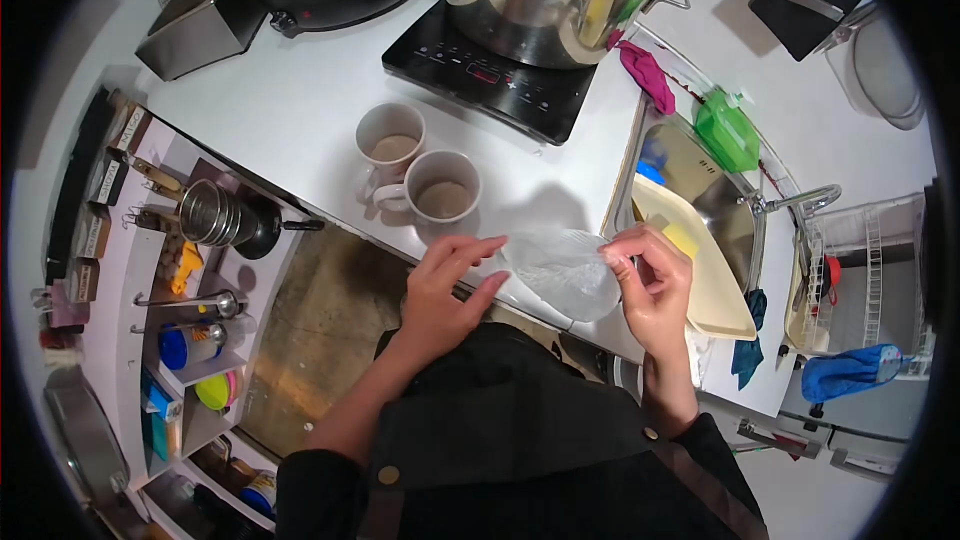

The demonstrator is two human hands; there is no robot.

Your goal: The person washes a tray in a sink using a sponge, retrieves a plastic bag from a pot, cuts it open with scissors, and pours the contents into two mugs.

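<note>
Handling a clear plastic bag (572,285) at the table (300,120) edge

Nearest, I am wearing a dark apron (500,440) and looking down at both my hands. My right hand (655,285) is pinching the bag's upper right edge between thumb and fingers. My left hand (450,285) is holding its thumb and forefinger apart at the bag's other end; I cannot tell whether those fingertips are touching the plastic. The bag is hanging between my hands at the table's near edge, sagging and looking crumpled and whitish; I cannot tell what, if anything, it is holding.

As I am judging it, handling this well is calling for a firm right pinch, since the plastic is looking thin and slippery. Gripping one layer of the rim with the left fingers, rather than both, would let the mouth part cleanly. A level, gentle pull would guard against tearing or spilling.

Just beyond, a near mug (443,168) is standing upright close to a far mug (391,124), both showing something brownish inside. To the right, a cream tray (718,290) is leaning over the sink (742,225). Farther back, a large steel pot (530,10) is sitting on a black cooktop (490,85).
</note>
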